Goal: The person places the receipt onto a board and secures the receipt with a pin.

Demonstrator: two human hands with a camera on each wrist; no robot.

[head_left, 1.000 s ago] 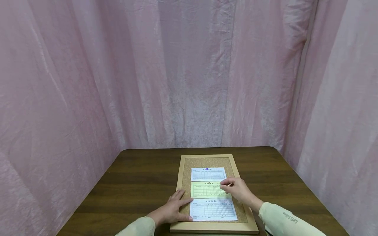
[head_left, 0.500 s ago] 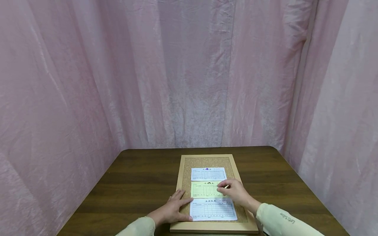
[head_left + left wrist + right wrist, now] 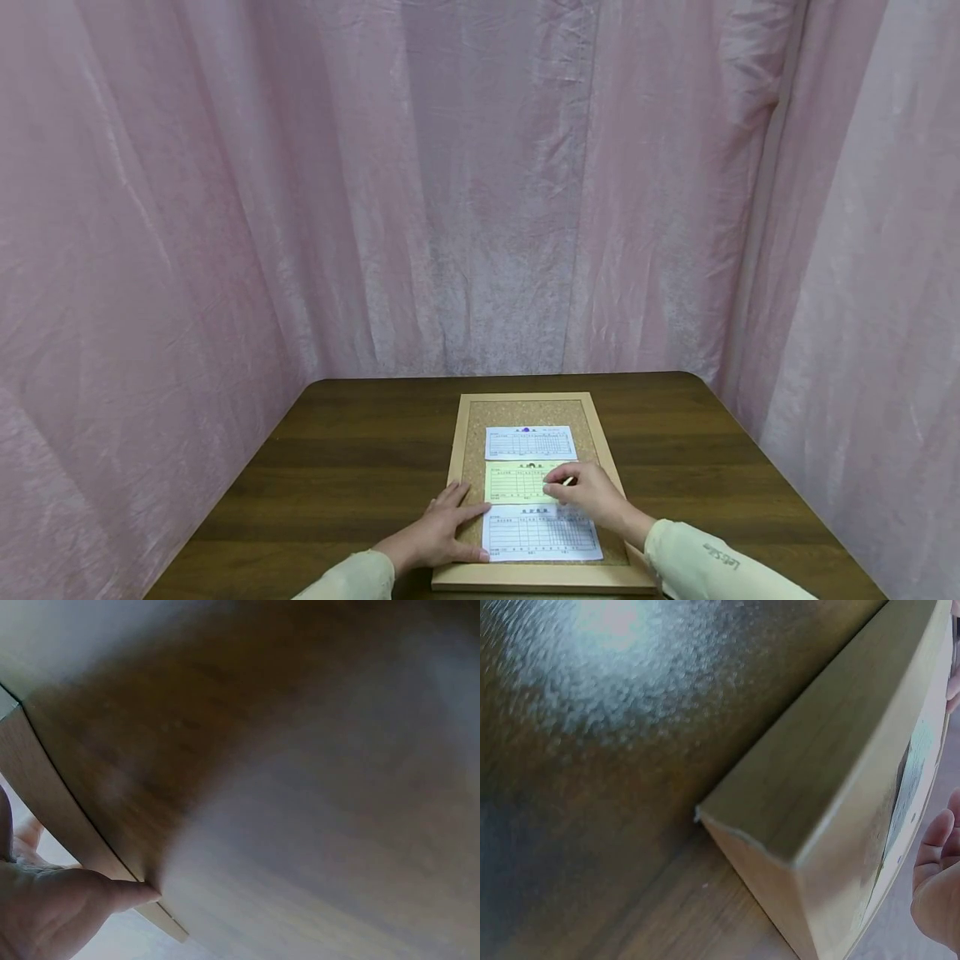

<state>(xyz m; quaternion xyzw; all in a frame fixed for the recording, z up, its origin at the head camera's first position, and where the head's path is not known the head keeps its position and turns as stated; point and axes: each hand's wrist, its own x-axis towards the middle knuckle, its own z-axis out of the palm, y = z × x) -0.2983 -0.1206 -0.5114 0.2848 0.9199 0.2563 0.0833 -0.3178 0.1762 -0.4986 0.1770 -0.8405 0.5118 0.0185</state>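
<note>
A framed corkboard (image 3: 525, 411) lies flat with three printed forms in a column. The far white form (image 3: 510, 450) has a purple pushpin (image 3: 527, 430) at its top. On the yellow form (image 3: 504, 485), a small dark pin (image 3: 532, 466) marks the top. Nearest is another white form (image 3: 525, 537). My left hand (image 3: 442, 532) rests spread over the board's left side, thumb and index at the near form's left edge. Over the yellow form's right part, my right hand (image 3: 596, 493) pinches a small pale stick-like thing (image 3: 567, 481); I cannot tell its kind.
The corkboard lies on a dark brown wooden table (image 3: 360, 467). Pink curtains (image 3: 495, 208) hang behind and along both sides. In the right wrist view, the board's raised wooden frame (image 3: 802, 765) stands up from the tabletop.
My right hand has shifted left and slightly nearer over the yellow form, still pinching the small pale thing. The left hand, board and forms have stayed put.
</note>
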